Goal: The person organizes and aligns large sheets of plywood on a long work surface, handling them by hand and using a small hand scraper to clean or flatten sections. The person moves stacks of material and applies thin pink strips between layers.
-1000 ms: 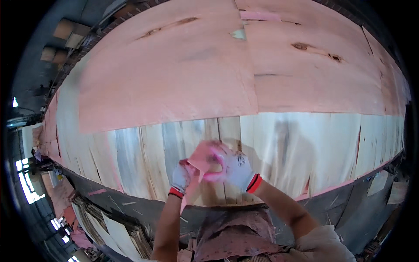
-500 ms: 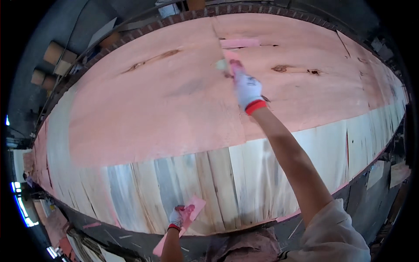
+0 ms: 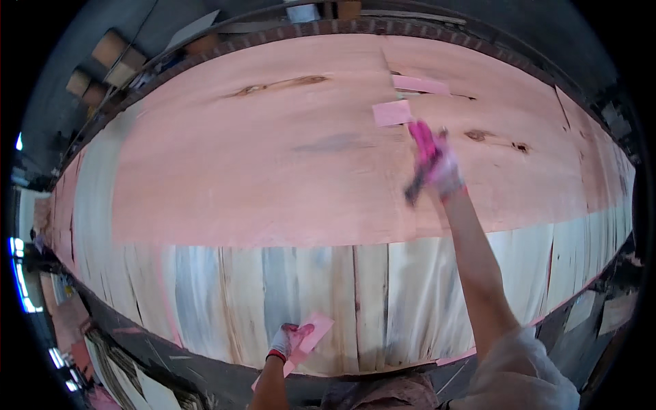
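My left hand (image 3: 292, 337), in a white glove with pink-stained fingers, is closed on a pink veneer strip (image 3: 315, 333) over the front edge of the wood sheets. My right hand (image 3: 439, 164), gloved too and blurred by motion, is over the pink sheet (image 3: 225, 178) right of its middle. It is closed around a dark, slim tool (image 3: 413, 191) whose kind the blur hides. Just beyond its fingers a pink veneer patch (image 3: 391, 113) lies across the seam. A longer pink strip (image 3: 421, 85) lies behind that, near a crack.
Pale wood veneer sheets (image 3: 328, 301) show along the front of the wide stack. Knots and splits (image 3: 495, 141) mark the pink sheet. Stacked sheets (image 3: 130, 369) stand at lower left; cardboard boxes (image 3: 117, 58) are at the far left. A brick-patterned edge (image 3: 328, 27) runs behind.
My right hand has drawn back toward me from the seam, and a pink patch now lies there. The left hand keeps its strip. The whole view has shifted slightly.
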Demonstrator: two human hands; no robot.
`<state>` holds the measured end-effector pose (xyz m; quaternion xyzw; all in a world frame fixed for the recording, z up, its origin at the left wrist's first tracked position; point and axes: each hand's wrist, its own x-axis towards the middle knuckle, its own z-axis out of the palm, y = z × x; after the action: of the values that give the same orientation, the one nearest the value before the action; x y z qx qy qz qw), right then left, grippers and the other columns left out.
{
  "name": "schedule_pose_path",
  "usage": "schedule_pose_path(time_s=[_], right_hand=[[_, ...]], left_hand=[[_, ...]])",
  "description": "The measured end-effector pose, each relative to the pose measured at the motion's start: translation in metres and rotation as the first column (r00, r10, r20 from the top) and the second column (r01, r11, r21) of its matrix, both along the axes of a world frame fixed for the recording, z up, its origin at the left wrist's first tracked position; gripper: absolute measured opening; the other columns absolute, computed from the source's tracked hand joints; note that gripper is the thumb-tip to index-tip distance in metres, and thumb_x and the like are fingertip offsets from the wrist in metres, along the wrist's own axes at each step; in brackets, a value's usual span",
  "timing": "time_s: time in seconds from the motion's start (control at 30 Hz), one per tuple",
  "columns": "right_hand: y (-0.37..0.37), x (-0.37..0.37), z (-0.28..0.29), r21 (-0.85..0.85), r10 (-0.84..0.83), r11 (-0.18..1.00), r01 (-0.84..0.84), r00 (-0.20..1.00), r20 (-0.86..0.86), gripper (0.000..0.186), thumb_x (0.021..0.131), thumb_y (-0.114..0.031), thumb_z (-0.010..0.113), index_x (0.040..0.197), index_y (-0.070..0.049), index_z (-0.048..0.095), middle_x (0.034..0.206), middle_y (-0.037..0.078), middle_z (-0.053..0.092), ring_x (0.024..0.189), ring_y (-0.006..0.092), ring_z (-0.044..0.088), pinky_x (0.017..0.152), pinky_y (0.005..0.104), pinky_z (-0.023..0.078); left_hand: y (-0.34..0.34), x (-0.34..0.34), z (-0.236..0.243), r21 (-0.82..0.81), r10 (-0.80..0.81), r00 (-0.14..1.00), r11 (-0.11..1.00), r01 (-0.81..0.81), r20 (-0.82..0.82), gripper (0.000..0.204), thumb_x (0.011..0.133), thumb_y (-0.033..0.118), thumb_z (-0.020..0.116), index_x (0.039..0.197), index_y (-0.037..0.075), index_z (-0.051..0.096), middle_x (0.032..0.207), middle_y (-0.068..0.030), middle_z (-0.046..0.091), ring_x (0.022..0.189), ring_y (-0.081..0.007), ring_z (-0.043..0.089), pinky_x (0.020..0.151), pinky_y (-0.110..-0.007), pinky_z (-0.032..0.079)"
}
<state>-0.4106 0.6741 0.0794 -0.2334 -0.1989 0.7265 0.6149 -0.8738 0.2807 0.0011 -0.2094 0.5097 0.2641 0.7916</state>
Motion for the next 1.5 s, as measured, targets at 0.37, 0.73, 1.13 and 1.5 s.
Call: schedule_pose_path(time_s=[0.37,0.73,1.13,1.5], right_hand=[[-0.393,-0.193,0.053,-0.567,0.815,0.546,-0.617,0.548,0.189,0.039,0.096,-0.03,0.051,0.127,-0.007,0.05,0.111,0.007,0.064,0.067,0.0142,0.063,0.056,0.027,0.049],[-0.481,-0.27,0.079,-0.555,0.649,0.758,-0.344,0.482,0.588,0.034,0.094,-0.027,0.056,0.118,-0.003,0.053,0.095,0.013,0.067,0.048,0.0176,0.059,0.041,0.0279,0.047],[-0.61,-0.57,0.131,-0.432,0.789,0.4,-0.808,0.064,0.611,0.045,0.091,-0.029,0.059,0.128,-0.005,0.05,0.111,0.003,0.06,0.094,0.0095,0.057,0.067,0.0267,0.052],[-0.604,-0.779,0.089,-0.48,0.672,0.361,-0.8,-0.134,0.728,0.036,0.088,-0.026,0.062,0.118,-0.007,0.057,0.093,0.0,0.061,0.078,0.0115,0.059,0.064,0.0268,0.051]], left_hand=[[0.022,0.039,0.036,-0.224,-0.576,-0.057,0.223,0.949,-0.815,0.048,0.085,0.05,0.055,0.117,0.015,0.063,0.115,-0.0141,0.063,0.104,-0.0304,0.06,0.087,-0.04,0.047],[-0.189,-0.123,0.155,0.532,0.175,0.519,0.486,0.693,-0.837,0.038,0.09,0.023,0.057,0.126,0.009,0.054,0.126,-0.0135,0.058,0.112,-0.025,0.058,0.092,-0.033,0.047],[-0.46,-0.356,0.217,0.774,0.77,-0.101,0.632,-0.015,-0.63,0.02,0.089,0.016,0.057,0.103,0.002,0.059,0.091,-0.0025,0.062,0.082,-0.0108,0.055,0.072,-0.027,0.046],[-0.609,-0.485,0.154,0.668,0.487,-0.507,0.694,-0.27,-0.711,0.034,0.096,0.027,0.048,0.11,-0.003,0.057,0.102,-0.0136,0.06,0.093,-0.0233,0.057,0.082,-0.035,0.045]])
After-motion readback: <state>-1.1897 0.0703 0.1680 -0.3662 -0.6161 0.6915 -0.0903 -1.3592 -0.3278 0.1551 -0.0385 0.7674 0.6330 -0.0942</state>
